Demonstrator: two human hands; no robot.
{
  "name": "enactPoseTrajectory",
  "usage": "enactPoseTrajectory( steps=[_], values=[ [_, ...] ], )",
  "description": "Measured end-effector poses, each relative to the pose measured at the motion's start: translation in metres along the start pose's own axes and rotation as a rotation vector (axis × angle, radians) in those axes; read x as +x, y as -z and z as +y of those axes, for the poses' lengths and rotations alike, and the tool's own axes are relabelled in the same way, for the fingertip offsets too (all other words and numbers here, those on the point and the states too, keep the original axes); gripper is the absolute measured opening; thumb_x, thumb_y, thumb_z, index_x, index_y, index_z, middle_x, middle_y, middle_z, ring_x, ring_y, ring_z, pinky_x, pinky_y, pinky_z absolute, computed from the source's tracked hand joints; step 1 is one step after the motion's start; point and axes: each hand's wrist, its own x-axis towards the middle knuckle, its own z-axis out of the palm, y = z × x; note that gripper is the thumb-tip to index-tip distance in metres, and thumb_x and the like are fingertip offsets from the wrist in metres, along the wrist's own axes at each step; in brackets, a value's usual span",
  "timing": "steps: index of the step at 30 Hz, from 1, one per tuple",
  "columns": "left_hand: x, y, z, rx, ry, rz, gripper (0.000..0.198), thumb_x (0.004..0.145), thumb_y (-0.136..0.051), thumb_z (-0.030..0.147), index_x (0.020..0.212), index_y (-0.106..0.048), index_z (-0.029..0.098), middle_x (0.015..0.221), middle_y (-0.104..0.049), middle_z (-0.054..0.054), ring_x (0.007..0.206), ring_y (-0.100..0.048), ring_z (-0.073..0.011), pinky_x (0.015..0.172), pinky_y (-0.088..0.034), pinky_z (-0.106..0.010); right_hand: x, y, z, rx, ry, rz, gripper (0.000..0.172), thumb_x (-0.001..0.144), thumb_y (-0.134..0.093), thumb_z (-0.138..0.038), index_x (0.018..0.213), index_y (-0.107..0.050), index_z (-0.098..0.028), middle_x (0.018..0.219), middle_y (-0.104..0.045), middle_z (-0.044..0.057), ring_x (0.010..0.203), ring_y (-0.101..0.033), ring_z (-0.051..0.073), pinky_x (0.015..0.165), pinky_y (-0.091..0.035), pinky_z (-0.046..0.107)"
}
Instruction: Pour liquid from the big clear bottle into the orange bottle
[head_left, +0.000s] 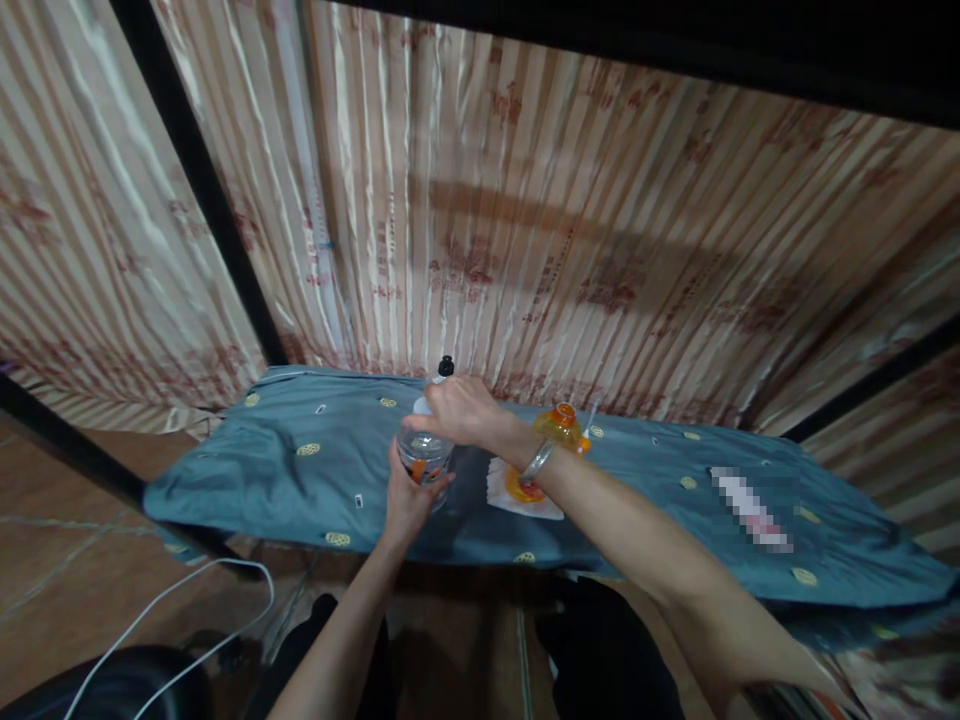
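Now two bare hands are on one clear jar point(426, 455), which is a bit left of the middle of the bench point(285, 490). The left hand point(411, 492) goes around the low near side of the jar, and its grip is closed on it. The jar has some orange and dark marks on its side. I cannot tell if its bottom touches the cloth. The right hand point(461, 410) is over the top of the jar with bent fingers, but I cannot tell if its grip holds the top or only rests there. A silver band point(537, 463) is on the right wrist.

Just past the right hand, a black cap point(446, 366) pokes up. Most of what is under it is hidden.

To the right of the jar is a yellow and orange bottle point(559, 428), partly hidden by the right arm. White paper point(527, 508) lies under it. Far to the right, a blurry white and red thing point(754, 512) lies on the bench.

A blue-gray cloth with small yellow pictures covers the bench. A stripy curtain point(495, 150) hangs behind it. A white cord point(225, 560) loops at the near left.
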Motion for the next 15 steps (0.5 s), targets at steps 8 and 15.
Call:
enactPoseTrajectory(
  steps=[8, 15],
  values=[
    [0.002, 0.001, 0.0, 0.051, 0.07, -0.05, 0.048, 0.111, -0.089, 0.046, 0.15, -0.076, 0.022, 0.144, -0.083, -0.012, 0.119, -0.084, -0.0302, 0.104, -0.074, -0.055, 0.001, -0.005, 0.014, -0.011, 0.115, -0.027, 0.053, 0.13, -0.068, -0.056, 0.131, -0.089, -0.007, 0.124, -0.094, 0.025, 0.119, -0.09, 0.035, 0.093, -0.057, 0.035],
    [0.005, 0.001, 0.0, 0.037, 0.121, -0.111, 0.051, 0.113, -0.088, 0.046, 0.156, -0.075, 0.023, 0.155, -0.08, -0.014, 0.128, -0.083, -0.0325, 0.108, -0.074, -0.057, 0.006, -0.006, 0.022, -0.042, 0.221, -0.044, 0.046, 0.132, -0.066, -0.049, 0.131, -0.085, -0.006, 0.121, -0.093, 0.024, 0.11, -0.088, 0.032, 0.09, -0.054, 0.035]
  ],
)
